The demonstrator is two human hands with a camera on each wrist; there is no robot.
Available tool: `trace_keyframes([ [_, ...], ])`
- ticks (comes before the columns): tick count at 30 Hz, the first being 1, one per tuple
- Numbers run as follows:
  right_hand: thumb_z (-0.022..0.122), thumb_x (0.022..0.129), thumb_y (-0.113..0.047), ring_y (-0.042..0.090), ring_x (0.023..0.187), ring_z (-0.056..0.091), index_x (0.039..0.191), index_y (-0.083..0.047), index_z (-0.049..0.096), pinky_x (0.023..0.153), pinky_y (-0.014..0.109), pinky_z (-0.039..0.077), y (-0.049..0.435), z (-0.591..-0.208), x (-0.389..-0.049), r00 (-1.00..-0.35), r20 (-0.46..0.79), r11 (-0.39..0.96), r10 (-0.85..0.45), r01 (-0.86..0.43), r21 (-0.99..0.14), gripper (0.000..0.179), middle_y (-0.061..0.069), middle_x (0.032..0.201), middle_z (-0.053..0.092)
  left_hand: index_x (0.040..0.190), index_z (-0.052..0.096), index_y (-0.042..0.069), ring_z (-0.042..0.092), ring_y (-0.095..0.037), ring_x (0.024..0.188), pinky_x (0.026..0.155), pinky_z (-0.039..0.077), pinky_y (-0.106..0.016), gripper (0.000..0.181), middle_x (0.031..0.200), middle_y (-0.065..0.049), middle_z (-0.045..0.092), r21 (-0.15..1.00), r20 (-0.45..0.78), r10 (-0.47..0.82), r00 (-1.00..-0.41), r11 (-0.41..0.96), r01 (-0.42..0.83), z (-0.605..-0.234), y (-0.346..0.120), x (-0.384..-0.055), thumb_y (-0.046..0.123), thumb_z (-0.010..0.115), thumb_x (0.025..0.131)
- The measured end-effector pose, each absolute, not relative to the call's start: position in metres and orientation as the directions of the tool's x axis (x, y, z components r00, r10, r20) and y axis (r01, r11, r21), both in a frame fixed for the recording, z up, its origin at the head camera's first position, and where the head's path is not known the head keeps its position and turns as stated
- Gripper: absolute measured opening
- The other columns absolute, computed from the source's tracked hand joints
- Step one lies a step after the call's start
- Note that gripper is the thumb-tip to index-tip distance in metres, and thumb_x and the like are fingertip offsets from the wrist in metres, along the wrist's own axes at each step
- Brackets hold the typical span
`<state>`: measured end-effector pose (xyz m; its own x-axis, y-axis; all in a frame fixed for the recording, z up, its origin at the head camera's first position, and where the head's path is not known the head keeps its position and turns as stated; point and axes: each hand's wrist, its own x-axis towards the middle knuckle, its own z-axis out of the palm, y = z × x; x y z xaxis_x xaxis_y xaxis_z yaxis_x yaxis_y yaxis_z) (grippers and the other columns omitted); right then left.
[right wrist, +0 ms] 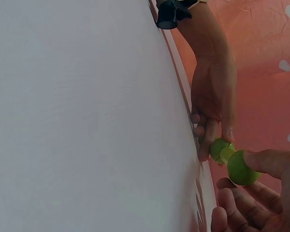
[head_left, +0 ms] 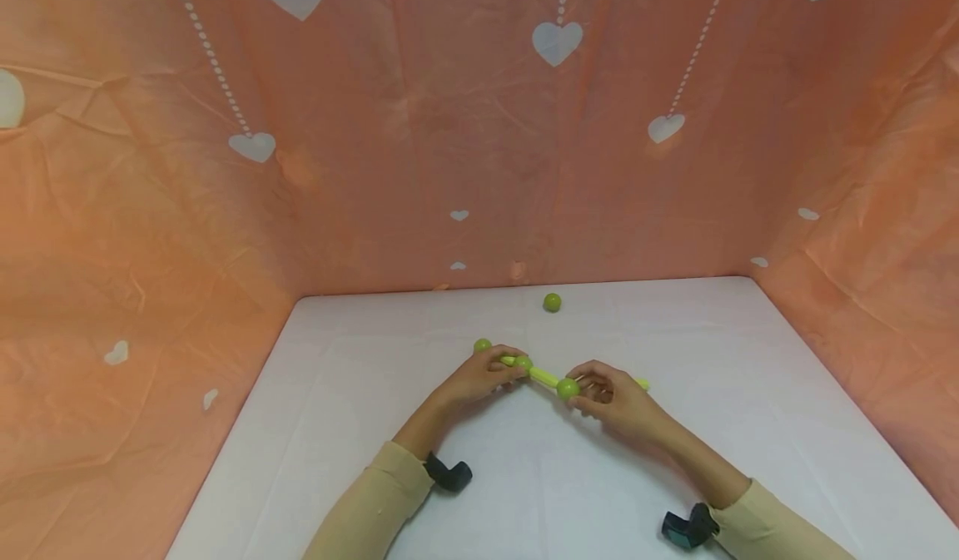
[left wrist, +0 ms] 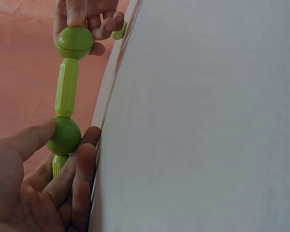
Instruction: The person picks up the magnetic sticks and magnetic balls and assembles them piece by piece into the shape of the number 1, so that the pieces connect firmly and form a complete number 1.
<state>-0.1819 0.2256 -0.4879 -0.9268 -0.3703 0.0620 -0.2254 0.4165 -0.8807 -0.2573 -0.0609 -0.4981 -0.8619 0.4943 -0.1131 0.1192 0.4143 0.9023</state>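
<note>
Two green balls are linked by a yellow-green ridged rod point(head_left: 544, 377), forming a short chain above the white table. My left hand point(head_left: 474, 377) pinches one ball point(left wrist: 64, 136) between thumb and fingers. The ball point(left wrist: 75, 42) at the other end of that rod is pinched by my right hand point(head_left: 618, 400). A second rod point(left wrist: 59, 164) extends from the left-held ball, partly hidden by the left fingers. Another green ball point(head_left: 483, 345) shows just beyond the left hand; whether it joins the second rod is hidden.
A single green ball point(head_left: 552, 302) lies near the back edge of the white table point(head_left: 375, 327). Past the right hand, the end of another yellow-green piece point(head_left: 642, 384) peeks out. Orange cloth point(head_left: 419, 161) with white hearts surrounds the back and sides.
</note>
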Motion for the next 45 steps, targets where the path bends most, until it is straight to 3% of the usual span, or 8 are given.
trace_keyframes([
  [21,0.077,0.1,-0.008,0.014,0.083,0.07,0.128,0.0,0.065,0.068,0.028,0.058,0.226,-0.492,-0.181,-0.913,0.107,0.402,-0.394,-0.275,-0.873,0.032,0.012,0.105,0.074,0.138,0.069,0.016,0.064,-0.014,0.087,0.079,0.046,-0.029,0.038,0.097,-0.002,0.079,0.892,-0.113,0.483,-0.868,0.433,0.125,-0.499,-0.061,-0.257,0.035,0.071,0.105],
  [28,0.077,0.101,-0.012,0.013,0.089,0.07,0.13,-0.003,0.064,0.072,0.028,0.058,0.229,-0.492,-0.182,-0.921,0.089,0.43,-0.379,-0.261,-0.864,0.033,0.01,0.112,0.073,0.138,0.069,0.015,0.065,-0.013,0.087,0.077,0.048,-0.028,0.038,0.096,-0.002,0.079,0.896,-0.106,0.489,-0.866,0.424,0.13,-0.499,-0.061,-0.257,0.033,0.072,0.105],
  [45,0.076,0.101,-0.012,0.022,0.089,0.073,0.129,0.0,0.065,0.07,0.03,0.06,0.239,-0.487,-0.181,-0.934,0.119,0.45,-0.337,-0.27,-0.851,0.032,0.012,0.112,0.074,0.138,0.069,0.016,0.066,-0.014,0.089,0.08,0.049,-0.029,0.037,0.095,-0.002,0.078,0.897,-0.126,0.48,-0.868,0.429,0.108,-0.499,-0.061,-0.256,0.034,0.071,0.105],
])
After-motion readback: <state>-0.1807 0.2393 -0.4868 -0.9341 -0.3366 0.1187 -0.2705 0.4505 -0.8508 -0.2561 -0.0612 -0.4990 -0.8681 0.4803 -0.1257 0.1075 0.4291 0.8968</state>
